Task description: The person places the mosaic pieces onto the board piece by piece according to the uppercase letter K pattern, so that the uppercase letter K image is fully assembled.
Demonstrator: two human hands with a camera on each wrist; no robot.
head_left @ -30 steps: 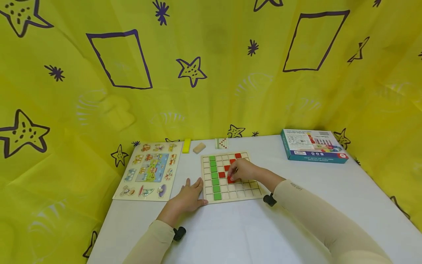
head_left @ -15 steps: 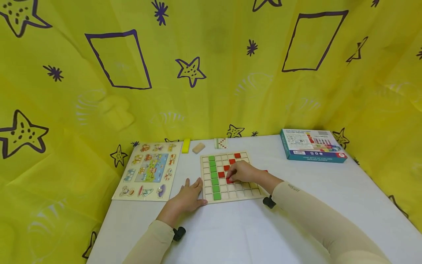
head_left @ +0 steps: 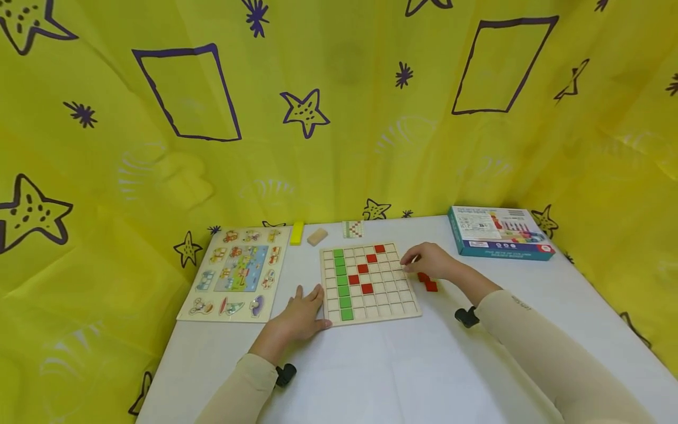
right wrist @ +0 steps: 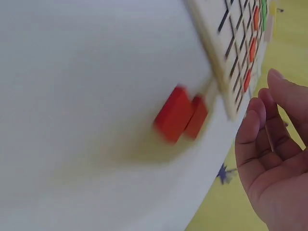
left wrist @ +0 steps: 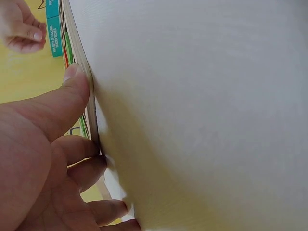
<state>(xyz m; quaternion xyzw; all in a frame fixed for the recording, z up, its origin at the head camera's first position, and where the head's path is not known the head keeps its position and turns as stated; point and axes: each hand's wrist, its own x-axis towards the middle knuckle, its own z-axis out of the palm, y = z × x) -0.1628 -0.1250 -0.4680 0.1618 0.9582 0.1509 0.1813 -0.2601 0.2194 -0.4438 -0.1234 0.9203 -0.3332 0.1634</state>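
A wooden grid board (head_left: 381, 311) lies on the white table. A column of green tiles (head_left: 343, 280) fills squares near its left side. Red tiles (head_left: 362, 268) run diagonally up to the far right, and another red tile (head_left: 368, 288) sits one step below that line. At the board's near left corner rests my left hand (head_left: 300, 315), its thumb (left wrist: 75, 82) on the edge. My right hand (head_left: 431, 260), fingers loosely bent with nothing between them, hovers off the board's right edge. Beneath it lie loose red tiles (right wrist: 175, 115), partly covered by the hand in the head view.
A picture puzzle board (head_left: 185, 307) lies at the left. Along the back are a yellow block (head_left: 297, 233), a plain wooden block (head_left: 317, 237) and a small pattern card (head_left: 352, 229). The teal-edged box (head_left: 500, 232) stands at the back right. A yellow curtain (head_left: 339, 147) hangs behind.
My right hand has let go of the red tile below the diagonal and moved right, off the board. Loose red tiles at the right now show. My left hand has stayed in place.
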